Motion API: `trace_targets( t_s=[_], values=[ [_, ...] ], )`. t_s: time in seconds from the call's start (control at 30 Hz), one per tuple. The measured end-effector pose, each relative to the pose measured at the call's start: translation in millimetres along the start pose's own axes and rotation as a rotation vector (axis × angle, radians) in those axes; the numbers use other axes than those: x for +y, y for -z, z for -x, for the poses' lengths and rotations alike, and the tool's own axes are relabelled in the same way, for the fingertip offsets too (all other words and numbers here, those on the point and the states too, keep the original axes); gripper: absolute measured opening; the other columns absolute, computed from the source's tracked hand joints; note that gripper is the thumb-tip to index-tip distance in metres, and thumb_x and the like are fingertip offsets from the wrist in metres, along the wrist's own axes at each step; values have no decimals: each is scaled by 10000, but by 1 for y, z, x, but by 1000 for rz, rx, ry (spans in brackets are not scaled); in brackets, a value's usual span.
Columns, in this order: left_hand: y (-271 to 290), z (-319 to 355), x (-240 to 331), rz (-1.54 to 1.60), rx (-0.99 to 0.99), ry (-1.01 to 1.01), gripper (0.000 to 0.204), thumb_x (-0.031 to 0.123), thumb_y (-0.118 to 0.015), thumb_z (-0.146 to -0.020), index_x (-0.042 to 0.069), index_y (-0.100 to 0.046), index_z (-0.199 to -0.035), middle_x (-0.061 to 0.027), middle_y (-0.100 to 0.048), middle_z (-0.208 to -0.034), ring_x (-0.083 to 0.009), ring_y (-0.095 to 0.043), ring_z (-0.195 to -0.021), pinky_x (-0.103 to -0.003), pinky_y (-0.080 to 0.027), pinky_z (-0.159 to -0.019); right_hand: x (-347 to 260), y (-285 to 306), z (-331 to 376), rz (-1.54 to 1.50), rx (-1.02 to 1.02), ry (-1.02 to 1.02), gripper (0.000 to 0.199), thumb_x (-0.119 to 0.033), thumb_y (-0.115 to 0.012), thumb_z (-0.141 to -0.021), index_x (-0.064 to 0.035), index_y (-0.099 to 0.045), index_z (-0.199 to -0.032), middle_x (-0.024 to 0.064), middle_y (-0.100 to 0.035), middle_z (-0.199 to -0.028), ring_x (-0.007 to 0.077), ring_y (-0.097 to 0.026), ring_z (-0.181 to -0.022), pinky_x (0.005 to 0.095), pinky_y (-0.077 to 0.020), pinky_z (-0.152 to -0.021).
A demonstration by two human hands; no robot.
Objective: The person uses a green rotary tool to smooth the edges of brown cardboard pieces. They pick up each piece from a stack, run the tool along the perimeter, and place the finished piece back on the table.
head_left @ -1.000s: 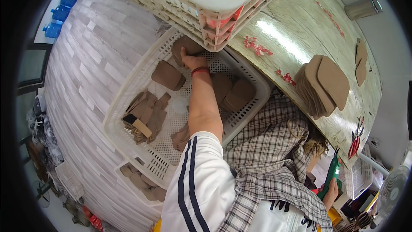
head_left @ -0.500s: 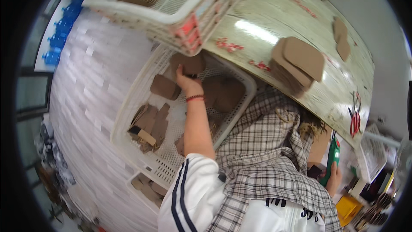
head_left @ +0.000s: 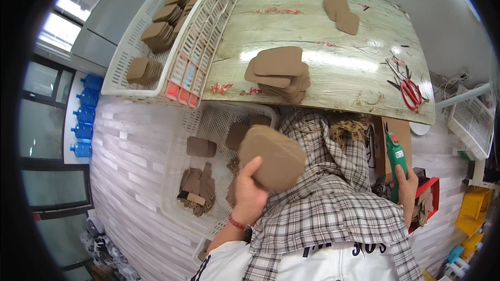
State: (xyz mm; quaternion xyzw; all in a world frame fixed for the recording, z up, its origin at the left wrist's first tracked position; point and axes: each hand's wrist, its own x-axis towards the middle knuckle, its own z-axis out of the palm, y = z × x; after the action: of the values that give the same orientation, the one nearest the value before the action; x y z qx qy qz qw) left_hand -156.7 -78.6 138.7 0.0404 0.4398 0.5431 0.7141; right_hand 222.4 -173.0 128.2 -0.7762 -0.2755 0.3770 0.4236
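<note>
My left hand (head_left: 250, 198) is closed on a flat brown piece with rounded corners (head_left: 276, 161), thumb on its upper face. It is held in front of my plaid apron (head_left: 323, 187), above the edge of a white plastic basket (head_left: 172, 203). More brown pieces and narrow scraps lie in that basket. My right hand (head_left: 407, 187) is wrapped round a slim green handheld tool (head_left: 398, 158) with a red button, its tip pointing up and away from me. On the table, a stack of similar brown pieces (head_left: 278, 67) stands near the front edge.
A white crate (head_left: 182, 67) with several brown stacks stands at the left of the table (head_left: 333, 83). Red-handled cutters (head_left: 411, 93) lie at its right end. Loose brown pieces (head_left: 341, 14) rest farther back. A red box (head_left: 429, 198) stands by my right hand.
My left hand has lifted the brown piece out of the basket and brought it toward me. The view has turned, showing more of the right side; my right hand still holds the green tool.
</note>
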Motion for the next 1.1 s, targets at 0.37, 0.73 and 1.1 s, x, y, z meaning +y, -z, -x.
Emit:
trace_targets(
  t_s=[0.37,0.73,1.1],
  values=[
    [-188,-160,-130,-17,-106,-19,379,156,-699,-830,62,-562,-1171,-53,-597,-1159,-224,-571,-1081,-400,-498,-896,1,27,9,-89,122,121,293,-225,-645,-906,13,-623,-1077,-8,-553,-697,60,-500,-574,213,-405,-514],
    [-218,-171,-130,-308,30,-60,1011,158,-793,-746,15,-65,-1433,-239,-272,-1416,-357,-423,-1257,-508,-446,-1019,16,33,19,-137,59,97,366,-250,-719,-852,19,-630,-1083,1,-588,-718,60,-512,-574,235,-425,-525],
    [-228,-176,-61,-1819,-658,-1337,692,84,-654,-792,92,-381,-1428,-131,-410,-1455,-355,-250,-1404,-469,-196,-1137,16,35,17,-107,40,112,390,-284,-726,-844,24,-631,-1063,15,-571,-699,71,-508,-615,249,-424,-564]
  ],
)
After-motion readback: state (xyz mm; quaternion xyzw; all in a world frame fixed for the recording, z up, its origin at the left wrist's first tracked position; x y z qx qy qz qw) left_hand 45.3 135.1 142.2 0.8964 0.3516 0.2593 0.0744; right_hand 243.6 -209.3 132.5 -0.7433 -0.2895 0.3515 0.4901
